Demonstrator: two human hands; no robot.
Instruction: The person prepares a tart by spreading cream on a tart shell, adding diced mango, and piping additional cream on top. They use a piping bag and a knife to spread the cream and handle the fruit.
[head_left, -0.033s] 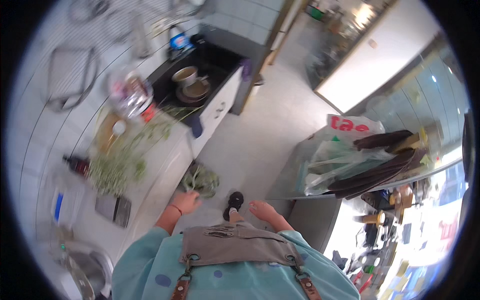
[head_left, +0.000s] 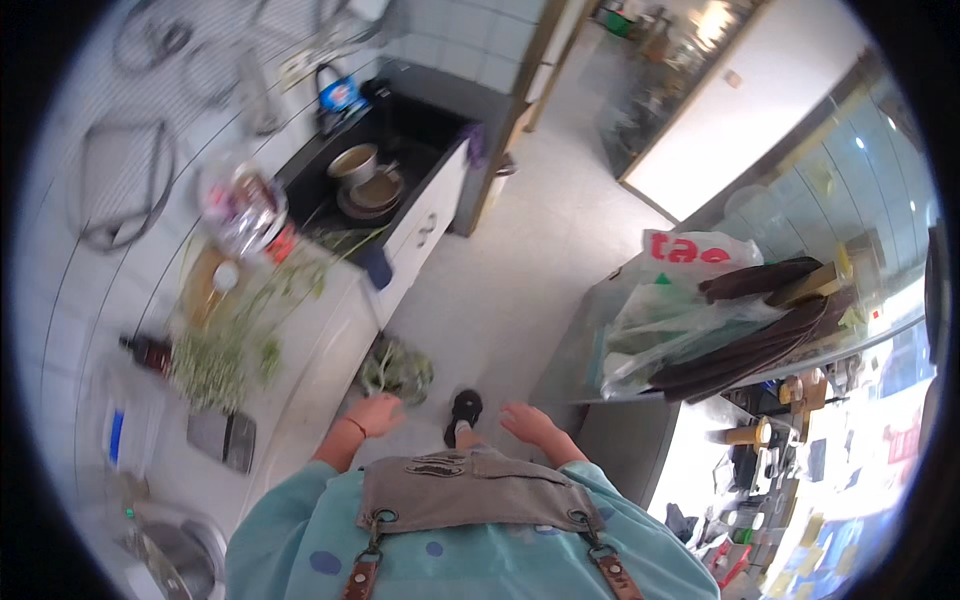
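Observation:
My left hand (head_left: 376,415), with a thin red band at the wrist, hangs empty beside the white counter (head_left: 318,378), its fingers loosely extended. It is nearest to a clear bag of leafy greens (head_left: 399,370) on the floor. My right hand (head_left: 528,424) hangs to the right of my dark shoe (head_left: 463,412), fingers apart and nothing in them. Leafy stalks (head_left: 215,370) lie spread over the counter. Next to them are a flat grey device (head_left: 222,438) and a dark bottle (head_left: 150,354).
A black sink (head_left: 415,125) at the far left holds a bowl (head_left: 353,162) and a pan-like dish (head_left: 372,193). A stuffed plastic bag (head_left: 238,205) stands by the tiled wall. At right, a glass-topped surface (head_left: 570,385) carries plastic bags (head_left: 690,310) and long dark brown pieces (head_left: 735,350).
The view has turned slightly, so the counter and sink sit a little farther left. My left hand has dropped slightly; my right hand is almost unmoved.

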